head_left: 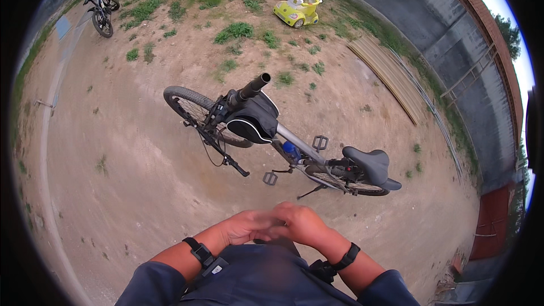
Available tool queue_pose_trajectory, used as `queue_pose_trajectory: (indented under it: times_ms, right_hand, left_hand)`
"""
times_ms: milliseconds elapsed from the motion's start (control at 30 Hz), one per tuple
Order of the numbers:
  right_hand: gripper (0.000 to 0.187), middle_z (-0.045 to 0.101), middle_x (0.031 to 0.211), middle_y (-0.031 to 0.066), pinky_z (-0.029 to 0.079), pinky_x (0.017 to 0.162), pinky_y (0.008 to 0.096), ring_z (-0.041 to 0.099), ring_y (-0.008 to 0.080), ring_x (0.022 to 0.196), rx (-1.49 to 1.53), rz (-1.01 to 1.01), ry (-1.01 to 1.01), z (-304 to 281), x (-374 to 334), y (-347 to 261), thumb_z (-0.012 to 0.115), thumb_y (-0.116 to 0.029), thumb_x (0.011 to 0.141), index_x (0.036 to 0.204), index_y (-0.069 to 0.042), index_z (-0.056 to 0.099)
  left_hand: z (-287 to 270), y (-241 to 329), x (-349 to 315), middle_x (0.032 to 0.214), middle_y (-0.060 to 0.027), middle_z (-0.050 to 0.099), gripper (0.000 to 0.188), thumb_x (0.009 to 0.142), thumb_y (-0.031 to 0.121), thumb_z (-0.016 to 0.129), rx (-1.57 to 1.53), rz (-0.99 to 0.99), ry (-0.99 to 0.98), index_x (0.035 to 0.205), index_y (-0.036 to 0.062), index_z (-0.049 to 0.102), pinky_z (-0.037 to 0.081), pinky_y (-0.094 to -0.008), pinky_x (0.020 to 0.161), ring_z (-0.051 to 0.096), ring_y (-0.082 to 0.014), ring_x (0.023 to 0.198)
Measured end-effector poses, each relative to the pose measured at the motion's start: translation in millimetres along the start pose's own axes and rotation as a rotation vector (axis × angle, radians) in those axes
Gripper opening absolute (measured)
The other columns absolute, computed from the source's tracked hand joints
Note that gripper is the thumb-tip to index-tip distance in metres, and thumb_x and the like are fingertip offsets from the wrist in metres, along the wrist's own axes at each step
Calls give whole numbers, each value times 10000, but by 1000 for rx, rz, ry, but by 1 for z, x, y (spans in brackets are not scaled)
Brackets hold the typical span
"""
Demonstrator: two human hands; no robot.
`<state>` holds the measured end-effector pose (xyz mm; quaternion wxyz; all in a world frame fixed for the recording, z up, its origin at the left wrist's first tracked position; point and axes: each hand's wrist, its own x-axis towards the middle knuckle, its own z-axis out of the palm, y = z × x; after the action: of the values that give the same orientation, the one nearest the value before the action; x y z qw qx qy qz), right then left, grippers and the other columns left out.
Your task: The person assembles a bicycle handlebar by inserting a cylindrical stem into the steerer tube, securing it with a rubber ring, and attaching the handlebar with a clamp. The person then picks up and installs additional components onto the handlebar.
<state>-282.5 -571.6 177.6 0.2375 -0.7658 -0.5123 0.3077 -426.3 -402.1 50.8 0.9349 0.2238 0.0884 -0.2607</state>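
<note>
My left hand (pixel 245 228) and my right hand (pixel 301 223) meet close in front of my body. The right hand's fingers are curled in; whatever is inside them, if anything, is hidden. Motion smears the fingers of my left hand, which touch the right. Just beyond stands a grey bicycle (pixel 300 146) on its kickstand, apart from both hands. Its front post (pixel 249 92) ends in an open tube. The handlebar (pixel 216 146) hangs low beside the front wheel (pixel 190 105). A black bag (pixel 256 118) sits on the frame, with a blue bottle (pixel 292 151) behind it.
Packed dirt with weeds (pixel 233 32) surrounds the bicycle. A yellow toy car (pixel 298 9) stands at the far side, and a second bicycle (pixel 102 14) at the far left. Long boards (pixel 385 76) and thin poles (pixel 428 105) lie along the grey wall (pixel 453 45) on the right.
</note>
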Motion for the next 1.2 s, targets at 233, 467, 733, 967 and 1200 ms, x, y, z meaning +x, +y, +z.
queue_pose_trajectory:
  times_ms: [233, 467, 733, 967, 1200]
  right_hand:
    - [498, 739, 1101, 85, 592, 816, 429, 736, 335, 974, -112, -102, -89, -44, 46, 1, 865, -272, 810, 1289, -188, 754]
    - [537, 719, 1034, 88, 588, 790, 435, 735, 340, 929, -164, -245, -177, -83, 97, 15, 881, -361, 813, 1296, -182, 732]
    - [414, 725, 1099, 83, 601, 798, 407, 735, 322, 944, -125, -183, -86, -111, 151, 1, 885, -271, 821, 1191, -137, 756]
    - [408, 717, 1159, 86, 615, 798, 386, 753, 304, 950, -359, 42, 262, -188, 203, -47, 902, -114, 790, 1164, -91, 742]
    - [338, 685, 1188, 51, 594, 832, 429, 718, 317, 1020, -430, 146, 176, -190, 253, -58, 838, -167, 847, 1167, -141, 733]
  left_hand:
    - [19, 62, 8, 1298, -80, 709, 488, 1059, 293, 711, 48, 62, -28, 1475, 78, 575, 600, -325, 956, 718, -200, 1149]
    - [13, 96, 30, 1298, -34, 702, 455, 1052, 254, 714, 74, 179, -41, 1463, 103, 592, 571, -312, 912, 701, -163, 1121]
    - [-24, 154, 32, 1273, -131, 704, 474, 1033, 251, 746, 95, 143, 26, 1418, 40, 569, 623, -373, 931, 743, -275, 1113]
    - [-73, 234, -19, 1243, -164, 679, 498, 1040, 267, 741, 100, 156, 188, 1404, 10, 520, 643, -370, 886, 753, -290, 1096]
    - [-114, 250, -55, 1245, -159, 680, 465, 1044, 255, 730, 144, 91, 332, 1397, 29, 530, 645, -368, 873, 756, -278, 1061]
